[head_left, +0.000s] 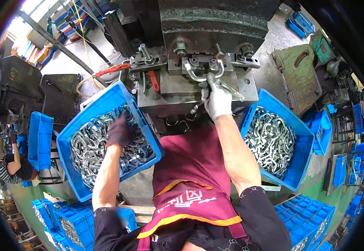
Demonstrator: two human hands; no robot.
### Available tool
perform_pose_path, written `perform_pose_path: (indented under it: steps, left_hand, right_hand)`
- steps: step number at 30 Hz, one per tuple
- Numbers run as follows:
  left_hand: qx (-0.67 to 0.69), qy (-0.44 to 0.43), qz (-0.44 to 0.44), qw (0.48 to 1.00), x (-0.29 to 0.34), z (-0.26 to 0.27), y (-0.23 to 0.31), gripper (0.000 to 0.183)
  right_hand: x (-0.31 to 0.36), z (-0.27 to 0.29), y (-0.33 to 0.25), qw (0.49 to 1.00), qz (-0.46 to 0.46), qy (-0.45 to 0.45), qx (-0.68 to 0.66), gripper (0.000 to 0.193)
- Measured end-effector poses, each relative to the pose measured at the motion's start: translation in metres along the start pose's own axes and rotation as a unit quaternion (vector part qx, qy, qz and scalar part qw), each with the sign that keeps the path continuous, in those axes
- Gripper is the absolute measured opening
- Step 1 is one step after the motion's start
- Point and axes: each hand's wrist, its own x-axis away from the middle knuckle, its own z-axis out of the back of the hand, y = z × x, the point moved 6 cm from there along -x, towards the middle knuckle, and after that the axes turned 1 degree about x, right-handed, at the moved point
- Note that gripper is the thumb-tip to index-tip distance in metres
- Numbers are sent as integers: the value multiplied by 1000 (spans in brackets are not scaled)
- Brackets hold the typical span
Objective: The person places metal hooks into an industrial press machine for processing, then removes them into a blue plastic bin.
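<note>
At the press die (pixel 198 77), my right hand (pixel 218 100) in a whitish glove is closed, its thumb and fingers at a U-shaped metal rod (pixel 198 78). Another bent metal rod (pixel 233 91) sticks out from beside the same hand. My left hand (pixel 120 131), in a dark glove, reaches into the left blue bin (pixel 71 182), among a heap of bent metal rods (pixel 88 148). Its fingers are blurred against the pieces, so their grip is unclear. Above the die is the heavy upper block of the press (pixel 215 27).
At right stands a second blue bin (pixel 301 171) full of bent rods (pixel 269 142). Red-handled tools (pixel 153 81) lie left of the die. Stacked blue crates (pixel 71 228) stand at lower left, more crates (pixel 307 217) at lower right. Another person (pixel 16 163) is at far left.
</note>
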Motion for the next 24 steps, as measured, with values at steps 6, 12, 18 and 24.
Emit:
perform_pose_path:
  steps: [6,12,18,24]
  left_hand:
    - [-213,-83,-58,972,-10,-53,-4,41]
    - [-105,-139,50,983,-2,-17,-11,39]
    - [104,24,123,987,51,9,-45,51]
    - [542,156,161,810,95,35,-42,42]
  right_hand:
    - [-17,-24,5,999,5,22,50,21]
    - [-23,-27,1,998,27,19,54,15]
    - [-40,-19,3,997,62,12,51,23]
    - [19,52,-41,575,428,1,697,58]
